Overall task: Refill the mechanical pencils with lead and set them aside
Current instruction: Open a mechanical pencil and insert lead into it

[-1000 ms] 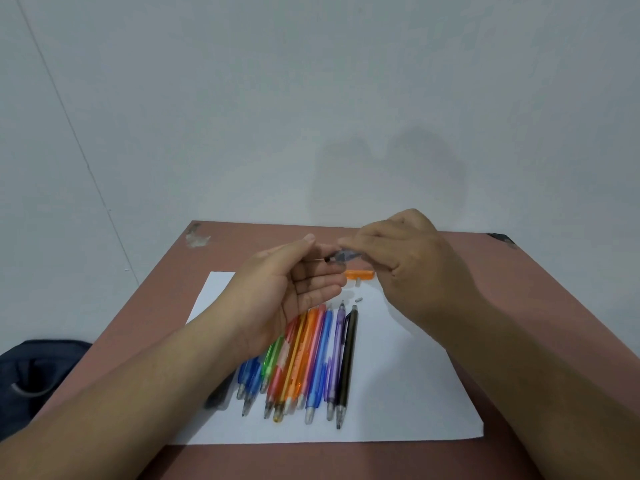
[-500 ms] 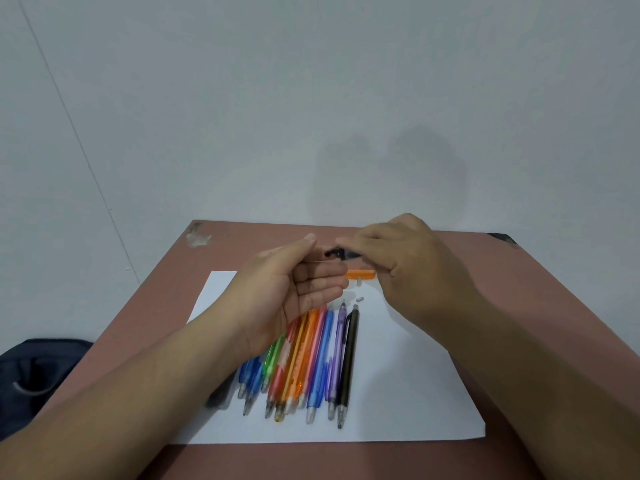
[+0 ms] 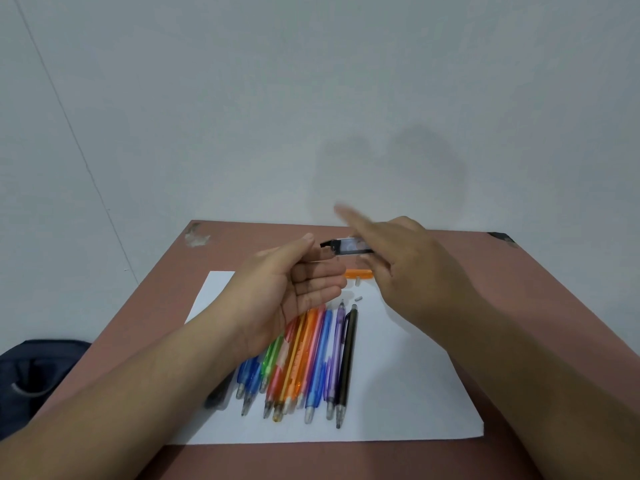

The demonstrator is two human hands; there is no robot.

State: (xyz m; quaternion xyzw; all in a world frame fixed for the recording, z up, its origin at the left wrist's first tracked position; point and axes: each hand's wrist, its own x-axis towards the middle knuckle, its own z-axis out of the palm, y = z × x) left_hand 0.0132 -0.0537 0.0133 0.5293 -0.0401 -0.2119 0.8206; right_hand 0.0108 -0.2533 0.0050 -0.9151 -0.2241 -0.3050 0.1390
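The left hand was held palm-up above the far half of the white sheet of paper, its fingers straight and relaxed and close together, the thumb raised; nothing lay gripped in it. A thin dark line just beyond its fingertips may have been a lead, but it was too fine to tell. The right hand hovered beside it with the forefinger stretched out and blurred, while the thumb and the lower fingers pinched a small clear lead case with a black cap. The case lay nearly level, long axis running left to right, black end pointing at the left thumb and just short of touching it. Below the hands, the row of mechanical pencils lay side by side on the paper, touching one another, their long axes running from near to far and fanned slightly leftward at the near end, metal tips toward the person. The black pencil closed the row on the right. An orange pencil part lay crosswise at the paper's far edge, with two small pale bits just near of it. The right half of the paper lay open under the right forearm, and the brown table reached on to the wall. A dark bag sat off the table's left edge.
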